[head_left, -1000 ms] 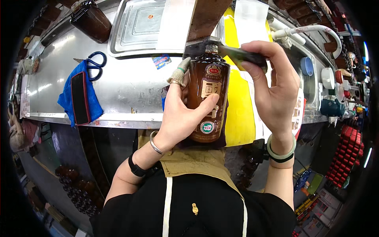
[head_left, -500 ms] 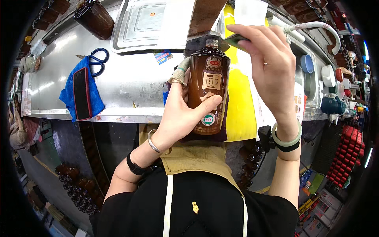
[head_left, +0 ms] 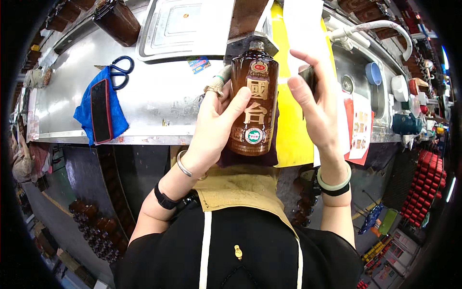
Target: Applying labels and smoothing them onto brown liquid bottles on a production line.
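A brown glass bottle (head_left: pixel 254 103) with gold lettering and a round green-white sticker stands tilted in front of me, its neck at the far end. My left hand (head_left: pixel 211 123) grips its left side, thumb across the front. Pale fabric covers (head_left: pixel 218 83) sit on that hand's fingertips. My right hand (head_left: pixel 317 101) is held right of the bottle, apart from it, with thumb and forefinger spread. A small dark flat piece (head_left: pixel 308 77) is tucked inside its fingers; its kind is unclear. Dark cloth (head_left: pixel 244 160) lies under the bottle.
At the left, a phone (head_left: pixel 100 111) rests on a blue cloth (head_left: pixel 83 108) beside blue-handled scissors (head_left: pixel 120 73). A metal tray (head_left: pixel 166 29) and another brown bottle (head_left: pixel 116 23) stand farther back. Yellow sheeting (head_left: pixel 294 139), red-white printed sheets (head_left: pixel 360 127) and a sink (head_left: pixel 353 67) are right.
My right hand has drawn back from the bottle's neck, down and toward me, with the flat piece still in it. My left thumb has shifted up the bottle's front.
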Demonstrator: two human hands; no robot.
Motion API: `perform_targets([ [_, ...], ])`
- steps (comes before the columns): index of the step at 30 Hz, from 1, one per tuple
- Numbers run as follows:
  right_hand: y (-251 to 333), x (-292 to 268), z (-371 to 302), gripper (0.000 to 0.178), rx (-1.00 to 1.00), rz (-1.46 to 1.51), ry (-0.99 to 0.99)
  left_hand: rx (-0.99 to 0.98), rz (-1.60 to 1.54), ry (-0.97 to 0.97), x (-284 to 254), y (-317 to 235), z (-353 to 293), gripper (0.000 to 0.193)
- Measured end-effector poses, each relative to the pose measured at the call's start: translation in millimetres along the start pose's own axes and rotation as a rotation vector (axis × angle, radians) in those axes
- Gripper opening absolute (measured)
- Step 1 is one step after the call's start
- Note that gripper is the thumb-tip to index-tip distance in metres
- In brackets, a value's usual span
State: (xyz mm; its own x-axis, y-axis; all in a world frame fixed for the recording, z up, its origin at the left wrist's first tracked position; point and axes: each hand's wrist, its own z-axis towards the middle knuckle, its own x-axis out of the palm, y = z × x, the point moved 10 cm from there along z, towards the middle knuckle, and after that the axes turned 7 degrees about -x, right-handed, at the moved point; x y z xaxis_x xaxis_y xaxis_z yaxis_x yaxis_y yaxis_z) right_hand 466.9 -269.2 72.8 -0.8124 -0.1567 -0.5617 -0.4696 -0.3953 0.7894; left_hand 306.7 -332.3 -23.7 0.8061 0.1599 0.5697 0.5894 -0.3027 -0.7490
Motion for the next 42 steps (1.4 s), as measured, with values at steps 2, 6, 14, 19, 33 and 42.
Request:
perform_targets([
  [2, -39.5, 32.7, -22.6, 0.068, 0.21, 0.378, -0.032, -0.06, 0.003, -0.006, -0.1, 3.0, 4.3, 0.065],
  [6, -58.8, 61.2, -40.5, 0.07, 0.404, 0.599, -0.103, -0.03, 0.039, -0.027, -5.5, 7.7, 9.1, 0.068],
  [14, -52.5, 63.2, -40.6, 0.066, 0.414, 0.655, -0.129, -0.03, 0.051, -0.027, -4.5, 3.4, 8.0, 0.068],
  [19, -51.1, 61.6, -40.2, 0.065, 0.399, 0.635, -0.123, -0.032, 0.048, -0.03, -4.8, 3.3, 7.6, 0.067],
  [33, -50.7, 61.6, -36.7, 0.069, 0.37, 0.604, -0.153, -0.013, 0.079, -0.078, -3.4, 1.3, 9.9, 0.062],
  [42, -53.0, 62.5, -37.5, 0.068, 0.393, 0.591, -0.164, 0.022, 0.099, -0.081, -1.1, -1.9, 11.0, 0.053],
])
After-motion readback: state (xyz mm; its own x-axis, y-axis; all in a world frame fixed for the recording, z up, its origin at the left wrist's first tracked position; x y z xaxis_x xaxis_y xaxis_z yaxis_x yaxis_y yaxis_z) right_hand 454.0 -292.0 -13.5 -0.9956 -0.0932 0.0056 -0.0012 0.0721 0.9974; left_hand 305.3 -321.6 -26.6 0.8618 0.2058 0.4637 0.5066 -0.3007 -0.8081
